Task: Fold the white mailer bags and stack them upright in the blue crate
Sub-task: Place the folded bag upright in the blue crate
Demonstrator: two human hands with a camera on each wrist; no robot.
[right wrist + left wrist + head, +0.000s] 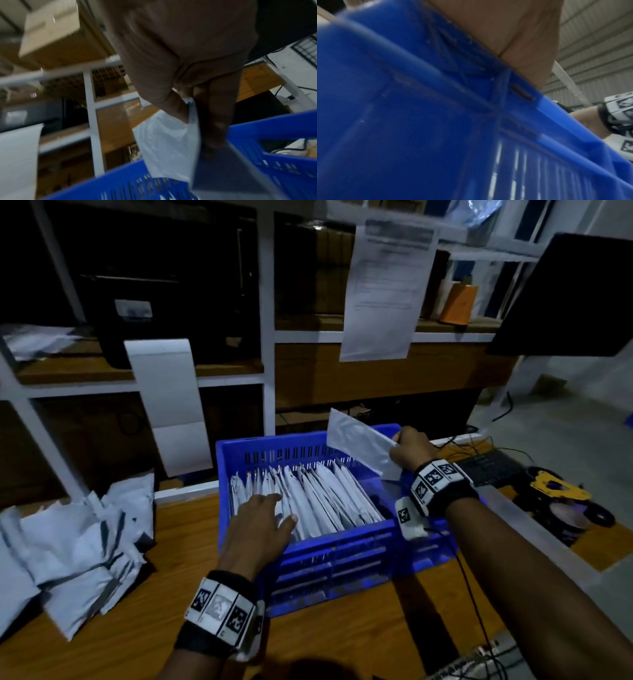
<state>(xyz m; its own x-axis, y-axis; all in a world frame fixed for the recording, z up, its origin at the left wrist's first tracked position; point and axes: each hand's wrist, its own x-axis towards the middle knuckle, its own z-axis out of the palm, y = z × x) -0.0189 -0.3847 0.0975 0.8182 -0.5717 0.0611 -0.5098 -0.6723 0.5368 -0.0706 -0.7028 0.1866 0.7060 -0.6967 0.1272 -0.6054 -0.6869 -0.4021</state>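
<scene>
- Folded mailer bag (363,448) is pinched in right hand (409,451) over blue crate (335,556); a slack pinch risks unfolding.
- Left hand (262,525), fingers straight, presses the leaning upright row (308,498); released early, it may topple.

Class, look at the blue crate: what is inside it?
Inside the blue crate stands a row of folded white mailer bags, leaning on edge. The left hand rests flat on them, covering some. The crate floor beneath them is hidden.

My left hand (262,520) lies flat, fingers straight, at the near left of the blue crate (342,556), pressing on what stands inside. My right hand (409,451) hangs over its far right corner, grip pinched on a folded mailer bag (359,445).
</scene>
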